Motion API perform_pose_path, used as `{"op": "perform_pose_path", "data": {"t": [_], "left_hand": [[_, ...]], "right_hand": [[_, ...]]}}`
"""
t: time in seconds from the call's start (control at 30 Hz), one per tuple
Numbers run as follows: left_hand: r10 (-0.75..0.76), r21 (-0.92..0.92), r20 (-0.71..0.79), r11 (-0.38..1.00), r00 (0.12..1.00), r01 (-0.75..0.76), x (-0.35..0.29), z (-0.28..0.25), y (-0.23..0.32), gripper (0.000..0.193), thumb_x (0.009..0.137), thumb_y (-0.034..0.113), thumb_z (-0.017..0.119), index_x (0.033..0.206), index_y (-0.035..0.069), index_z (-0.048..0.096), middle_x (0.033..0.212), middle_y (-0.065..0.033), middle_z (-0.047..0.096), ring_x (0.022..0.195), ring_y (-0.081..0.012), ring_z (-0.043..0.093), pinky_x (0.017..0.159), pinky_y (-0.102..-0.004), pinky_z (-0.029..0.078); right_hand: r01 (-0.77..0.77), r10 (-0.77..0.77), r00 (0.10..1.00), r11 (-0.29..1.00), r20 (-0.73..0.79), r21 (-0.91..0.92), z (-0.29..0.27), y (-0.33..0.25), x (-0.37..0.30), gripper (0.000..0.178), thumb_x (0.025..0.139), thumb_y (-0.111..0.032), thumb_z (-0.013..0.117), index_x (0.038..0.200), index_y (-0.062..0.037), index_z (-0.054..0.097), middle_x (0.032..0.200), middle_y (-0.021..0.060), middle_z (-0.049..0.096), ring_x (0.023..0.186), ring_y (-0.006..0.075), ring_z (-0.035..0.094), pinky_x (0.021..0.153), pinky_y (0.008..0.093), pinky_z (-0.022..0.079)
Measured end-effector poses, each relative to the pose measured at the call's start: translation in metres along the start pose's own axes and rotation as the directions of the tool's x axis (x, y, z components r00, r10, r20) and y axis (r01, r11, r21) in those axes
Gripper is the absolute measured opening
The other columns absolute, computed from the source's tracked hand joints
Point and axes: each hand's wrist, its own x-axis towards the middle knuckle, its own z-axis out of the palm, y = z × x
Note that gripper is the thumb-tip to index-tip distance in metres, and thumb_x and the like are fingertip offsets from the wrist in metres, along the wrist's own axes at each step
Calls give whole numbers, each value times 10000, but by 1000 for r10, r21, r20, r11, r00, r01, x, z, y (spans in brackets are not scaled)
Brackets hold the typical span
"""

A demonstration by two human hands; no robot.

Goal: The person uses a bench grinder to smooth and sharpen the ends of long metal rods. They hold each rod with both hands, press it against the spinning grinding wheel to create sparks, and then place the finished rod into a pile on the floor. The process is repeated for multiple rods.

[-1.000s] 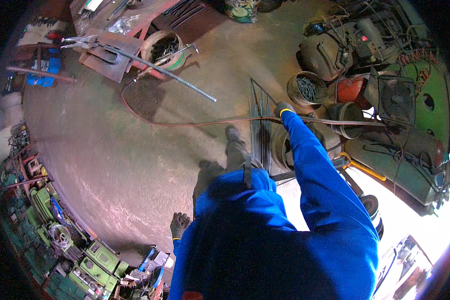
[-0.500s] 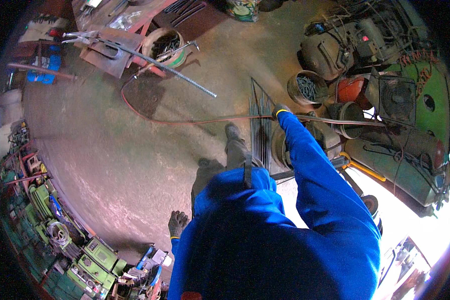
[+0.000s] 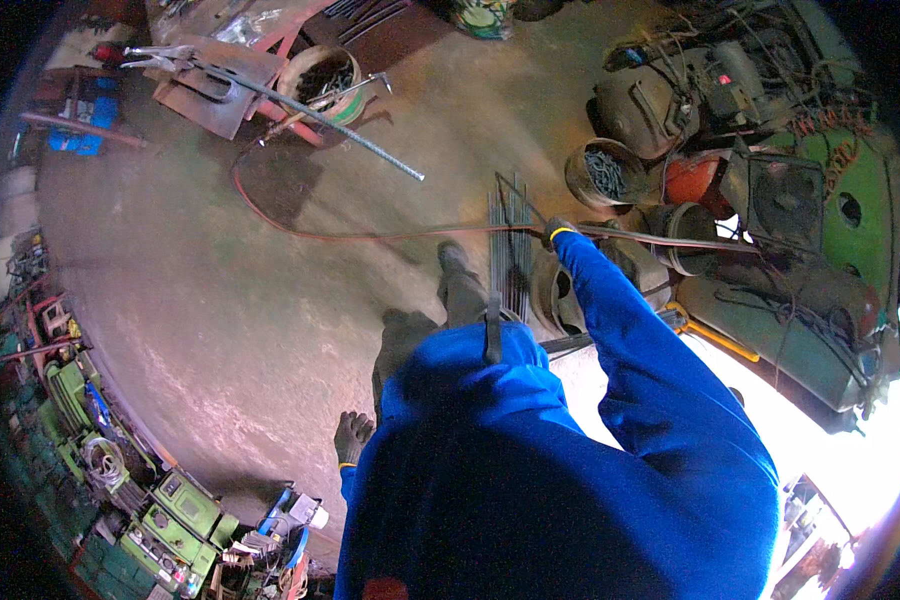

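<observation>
My right hand (image 3: 558,232), in a dark glove with a yellow cuff band, is stretched out ahead and closed on a thin dark bent rod (image 3: 518,193). Below the rod lies a bundle of straight metal rods (image 3: 507,270) on the floor. A reddish hose (image 3: 390,237) crosses over the bundle and passes by this hand; whether the two touch is unclear. Low at my left side hangs my left hand (image 3: 352,437), gloved too, its fingers apart and nothing in them.
A long ribbed bar (image 3: 370,152) juts from locking pliers (image 3: 160,58) over the floor, near a bucket of metal pieces (image 3: 320,80). Another bucket of bolt-like pieces (image 3: 605,172) stands at right, beside a tank (image 3: 770,310). Green machinery (image 3: 185,510) lines the lower left.
My view has shifted slightly, so the surroundings sit a little further left and mostly higher. My right hand still grips the bent rod, and my left hand still hangs down.
</observation>
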Motion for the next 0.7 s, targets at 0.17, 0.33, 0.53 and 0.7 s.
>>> {"op": "perform_pose_path", "data": {"t": [0.17,0.33,0.53,0.7], "left_hand": [[-25,2,59,1000,998,25,-23,41,9,530,980,322,539,1442,91,420,1404,-142,507,1331,-315,429,1122,-501,356],[-73,-48,126,996,989,80,18,26,7,418,987,290,507,1364,109,495,1326,-134,555,1255,-350,499,1085,-504,404],[526,484,713,107,463,-868,61,-7,4,383,956,294,568,1284,95,560,1230,-160,599,1186,-342,546,1083,-446,413],[124,467,428,817,895,-337,80,2,36,589,945,313,612,1449,122,374,1299,-160,583,1192,-335,553,1100,-456,407]], "right_hand": [[-38,44,999,987,-32,157,36,14,-23,374,697,-259,697,1029,-94,744,1083,198,696,999,346,682,836,442,542],[-90,84,996,949,33,302,40,1,-87,336,734,-289,680,995,-85,735,1028,178,701,931,325,684,784,443,539],[-95,104,995,920,-4,380,65,-7,-112,301,785,-295,646,959,-62,723,945,172,697,859,318,681,743,446,537],[-83,152,983,872,-107,482,87,-24,-120,293,829,-300,618,928,-42,714,877,167,694,800,312,678,709,450,536]]}}
